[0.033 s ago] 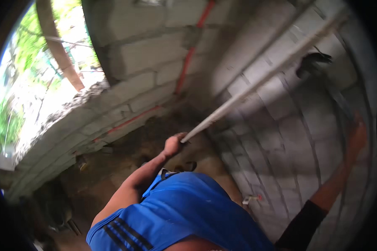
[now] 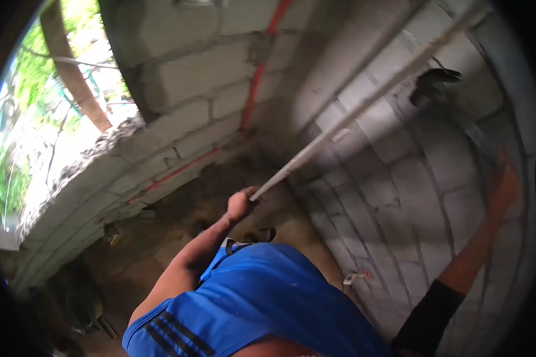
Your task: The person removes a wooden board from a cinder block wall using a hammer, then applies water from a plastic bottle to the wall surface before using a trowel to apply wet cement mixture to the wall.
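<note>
Broadly, grey block wall [image 2: 411,184] spreads right of left hand [image 2: 241,204], second block wall [image 2: 178,71] above and left of it. Long pale pole [image 2: 339,127] slants from left hand up and rightward, lower end clamped in that fist. Dark-headed hammer [image 2: 436,86] shows right of pole, head up and left of right hand [image 2: 505,183], which closes round handle, finger detail dim. Red strip [image 2: 256,86] runs on second block wall, above left grip. Small white fitting [image 2: 351,278] sits below and right of left grip.
</note>
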Tool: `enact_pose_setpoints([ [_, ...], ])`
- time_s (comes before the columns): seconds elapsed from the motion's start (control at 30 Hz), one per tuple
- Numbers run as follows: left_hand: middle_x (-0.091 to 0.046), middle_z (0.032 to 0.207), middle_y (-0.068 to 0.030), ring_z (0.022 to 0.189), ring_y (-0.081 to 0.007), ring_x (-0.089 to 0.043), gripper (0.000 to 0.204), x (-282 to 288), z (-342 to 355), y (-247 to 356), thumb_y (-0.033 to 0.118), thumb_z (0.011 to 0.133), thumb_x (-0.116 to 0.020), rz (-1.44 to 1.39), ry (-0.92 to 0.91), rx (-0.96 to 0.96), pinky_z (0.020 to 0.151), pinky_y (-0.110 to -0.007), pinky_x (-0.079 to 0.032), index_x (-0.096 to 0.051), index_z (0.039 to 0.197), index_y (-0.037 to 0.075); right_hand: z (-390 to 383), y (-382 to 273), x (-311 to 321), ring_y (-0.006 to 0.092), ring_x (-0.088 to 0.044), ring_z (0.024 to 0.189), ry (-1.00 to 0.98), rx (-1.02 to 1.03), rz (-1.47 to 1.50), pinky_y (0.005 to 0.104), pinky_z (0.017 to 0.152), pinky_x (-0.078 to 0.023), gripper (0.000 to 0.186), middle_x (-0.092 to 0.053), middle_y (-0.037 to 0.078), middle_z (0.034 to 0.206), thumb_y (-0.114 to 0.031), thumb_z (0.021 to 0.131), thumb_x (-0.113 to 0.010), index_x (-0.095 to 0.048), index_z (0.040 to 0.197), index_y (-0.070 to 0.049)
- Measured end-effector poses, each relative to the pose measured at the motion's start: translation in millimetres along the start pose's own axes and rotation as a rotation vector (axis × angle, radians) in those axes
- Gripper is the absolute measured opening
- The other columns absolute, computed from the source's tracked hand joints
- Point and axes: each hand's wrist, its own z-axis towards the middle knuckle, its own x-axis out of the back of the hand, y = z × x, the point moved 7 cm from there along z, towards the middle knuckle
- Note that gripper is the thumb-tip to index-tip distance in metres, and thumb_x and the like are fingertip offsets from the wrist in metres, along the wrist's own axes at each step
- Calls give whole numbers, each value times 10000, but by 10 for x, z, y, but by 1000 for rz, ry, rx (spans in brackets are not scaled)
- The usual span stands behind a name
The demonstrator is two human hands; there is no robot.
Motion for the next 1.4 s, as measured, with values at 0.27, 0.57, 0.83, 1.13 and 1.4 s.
enact_pose_setpoints([
  [0.27, -675, 1174, -162, 1089, -345, -641, 640, -399, 400, 261, 316, 694, -850, -105, -467, -68, 897, -431, -511, -624, 1262, 126, -456, -481, 212, 349, -677, 916, -167, 49, 29, 423, 817, -532, 390, -716, 144, 1016, -55, 787, -707, -695, 1173, -107],
  [0.57, -602, 1262, -200, 1162, -352, -593, 500, -174, 386, 1938, 4, 818, -721, -430, -100, -303, 976, -382, -484, -583, 1298, 31, -1119, -1088, -34, 363, -636, 762, -284, 196, 261, 461, 674, -482, 117, -643, 156, 762, 5, 677, -630, -614, 776, -54],
  [0.83, -672, 914, -187, 803, -272, -647, 237, -357, 1001, 1672, 117, 886, -699, -625, -51, -185, 765, -342, -515, -647, 1074, -17, -1467, -1401, -280, 360, -660, 742, -629, 104, 379, 466, 673, -495, 138, -648, 141, 698, -118, 702, -751, -641, 773, -73],
  [1.13, -674, 834, -75, 773, -136, -569, 322, -130, 1461, 2636, 274, 889, -760, -663, -120, -175, 718, -312, -492, -686, 1000, -19, -2685, -2234, -812, 328, -704, 770, -963, 288, 486, 448, 693, -551, 54, -700, 141, 764, -97, 714, -685, -727, 747, -93],
  [1.4, -699, 896, -16, 823, -66, -569, 370, -159, 1567, 3423, 262, 886, -774, -842, -326, -132, 767, -252, -491, -707, 1097, -35, -6243, -2308, -275, 309, -705, 975, -1872, -212, 467, 437, 829, -562, 413, -734, 135, 1018, -386, 714, -797, -751, 1001, -93],
])
